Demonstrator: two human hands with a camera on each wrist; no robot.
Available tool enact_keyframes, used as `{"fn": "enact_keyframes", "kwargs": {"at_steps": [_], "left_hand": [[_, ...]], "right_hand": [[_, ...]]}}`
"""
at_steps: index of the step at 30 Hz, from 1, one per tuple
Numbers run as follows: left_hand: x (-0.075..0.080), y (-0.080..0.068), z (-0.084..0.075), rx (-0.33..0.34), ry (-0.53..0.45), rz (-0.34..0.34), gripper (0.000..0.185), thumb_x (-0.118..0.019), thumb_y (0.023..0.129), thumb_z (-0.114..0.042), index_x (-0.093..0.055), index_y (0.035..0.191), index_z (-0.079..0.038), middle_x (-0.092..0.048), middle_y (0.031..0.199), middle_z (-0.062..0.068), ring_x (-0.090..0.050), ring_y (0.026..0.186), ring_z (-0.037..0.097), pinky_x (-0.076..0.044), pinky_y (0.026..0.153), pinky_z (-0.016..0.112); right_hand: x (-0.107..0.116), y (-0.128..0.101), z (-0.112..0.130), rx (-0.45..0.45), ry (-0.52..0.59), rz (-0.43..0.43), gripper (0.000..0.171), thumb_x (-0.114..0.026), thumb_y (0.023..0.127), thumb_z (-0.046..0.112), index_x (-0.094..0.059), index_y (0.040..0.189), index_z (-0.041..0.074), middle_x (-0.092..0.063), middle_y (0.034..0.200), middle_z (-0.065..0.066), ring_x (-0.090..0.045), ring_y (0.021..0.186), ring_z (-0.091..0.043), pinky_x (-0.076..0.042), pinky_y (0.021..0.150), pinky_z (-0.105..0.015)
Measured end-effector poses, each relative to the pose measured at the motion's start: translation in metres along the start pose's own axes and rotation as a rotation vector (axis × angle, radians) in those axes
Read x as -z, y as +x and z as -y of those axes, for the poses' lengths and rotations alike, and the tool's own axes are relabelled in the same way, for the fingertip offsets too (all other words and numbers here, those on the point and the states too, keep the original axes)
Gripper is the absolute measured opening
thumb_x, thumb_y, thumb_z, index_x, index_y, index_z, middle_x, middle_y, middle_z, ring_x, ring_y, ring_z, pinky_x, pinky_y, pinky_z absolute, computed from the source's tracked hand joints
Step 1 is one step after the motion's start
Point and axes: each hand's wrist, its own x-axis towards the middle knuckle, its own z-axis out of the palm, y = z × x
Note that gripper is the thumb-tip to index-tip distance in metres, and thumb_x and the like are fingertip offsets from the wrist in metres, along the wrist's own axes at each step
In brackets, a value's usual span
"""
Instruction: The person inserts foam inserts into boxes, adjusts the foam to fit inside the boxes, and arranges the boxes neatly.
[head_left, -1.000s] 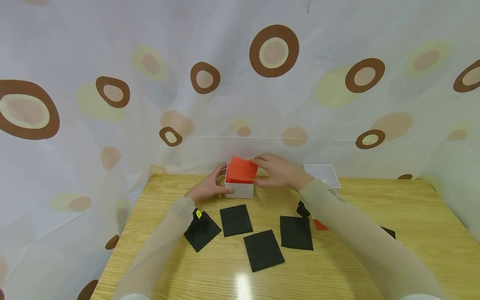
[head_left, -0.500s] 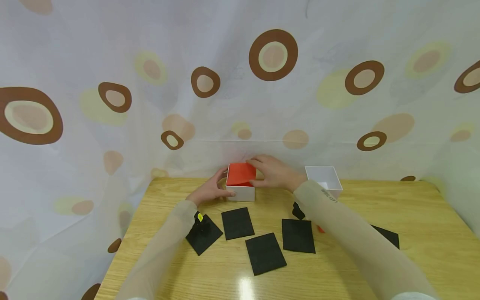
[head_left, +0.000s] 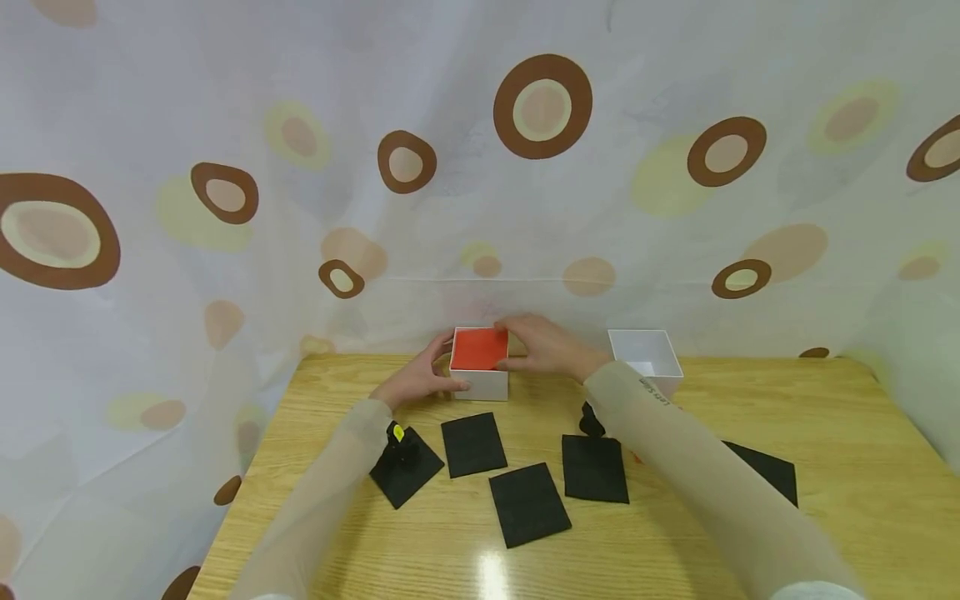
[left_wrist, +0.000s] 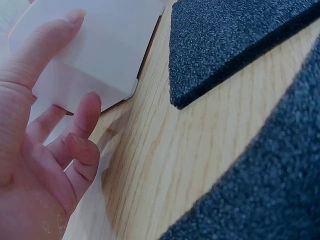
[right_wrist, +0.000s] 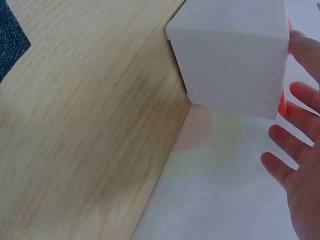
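Left hand [head_left: 417,380]: left of centre in the head view, resting against the left side of the white box [head_left: 480,383]; thumb on the front wall, fingers [left_wrist: 47,42] straight against the box wall in the left wrist view, not clenched.
White box: centre of the head view, at the far edge of the worktop [head_left: 825,433], standing between the two hands.
Red sheet [head_left: 478,348]: lying flat in the open top of the white box, filling it from wall to wall.
Right hand [head_left: 543,345]: just right of the box, reaching over its right rim; fingers [right_wrist: 300,50] spread and relaxed beside the box wall in the right wrist view, fingertips at the red sheet's edge, not grasping.
Second white box [head_left: 647,360]: right of centre, open at the top, well apart from the first box, behind the right forearm.
Black foam pads [head_left: 528,503]: lower centre of the head view, several lying flat on the worktop in a loose row, nearer the person than the box.
Curtain [head_left: 225,125]: upper part of the head view, pale with brown rings, hanging behind the worktop.
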Motion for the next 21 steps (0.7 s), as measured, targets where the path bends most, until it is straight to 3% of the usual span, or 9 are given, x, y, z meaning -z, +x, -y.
{"fn": "enact_keyframes", "kwargs": {"at_steps": [7,14,21], "left_hand": [[-0.001,0.000,0.000,-0.005,-0.014,0.012,0.102,-0.080,0.094,-0.020,-0.009,0.168,-0.029,-0.018,0.172,0.012,-0.060,0.114,0.037,-0.055,0.078,0.035],[-0.001,0.000,0.000,-0.006,-0.016,0.008,0.102,-0.080,0.094,-0.019,-0.010,0.167,-0.032,-0.019,0.172,0.010,-0.061,0.104,0.033,-0.055,0.076,0.034],[0.000,0.001,0.000,-0.007,-0.013,0.002,0.102,-0.081,0.094,-0.020,-0.010,0.167,-0.033,-0.020,0.171,0.008,-0.062,0.097,0.030,-0.054,0.074,0.034]], "right_hand": [[-0.005,-0.005,-0.003,0.017,-0.014,0.005,0.047,-0.073,0.097,0.042,-0.068,0.128,0.008,-0.054,0.151,-0.019,-0.047,0.142,-0.038,-0.034,0.121,-0.050],[-0.003,-0.013,0.000,0.194,-0.060,-0.139,0.017,-0.078,0.093,0.030,-0.076,0.099,0.014,-0.067,0.119,-0.010,-0.060,0.114,-0.031,-0.049,0.104,-0.047],[-0.006,-0.014,0.002,0.223,-0.107,-0.119,0.017,-0.072,0.097,0.033,-0.076,0.094,0.017,-0.069,0.116,-0.007,-0.059,0.115,-0.030,-0.046,0.107,-0.049]]}}
